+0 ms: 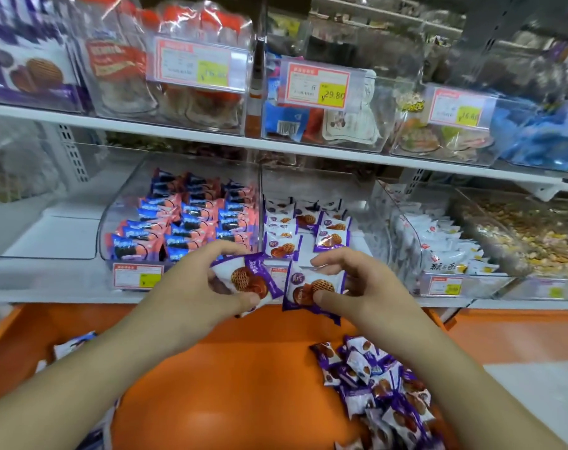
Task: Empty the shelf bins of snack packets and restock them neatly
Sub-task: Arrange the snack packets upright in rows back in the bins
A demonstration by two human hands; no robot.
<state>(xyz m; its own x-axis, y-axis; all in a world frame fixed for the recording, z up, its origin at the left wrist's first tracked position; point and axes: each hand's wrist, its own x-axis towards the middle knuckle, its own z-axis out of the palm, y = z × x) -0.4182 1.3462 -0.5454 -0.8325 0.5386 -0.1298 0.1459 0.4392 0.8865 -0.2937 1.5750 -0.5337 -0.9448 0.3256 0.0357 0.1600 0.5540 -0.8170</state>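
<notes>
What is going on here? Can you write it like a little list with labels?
left hand: holds one purple waffle packet
right hand: holds another purple packet
middle bin: partly filled, purple packets in rows
left bin: blue and pink packets, neatly lined
orange surface: loose pile of purple packets waiting

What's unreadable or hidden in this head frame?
- Price tag under the blue-pink packets, head view: print blurred, too small.
- Waffle packet in the left hand: its left end hidden by fingers.
- Loose packet pile on the orange surface: cut off by the bottom edge and right forearm.
- Purple packets bin: rear rows hidden by the upper shelf.
</notes>
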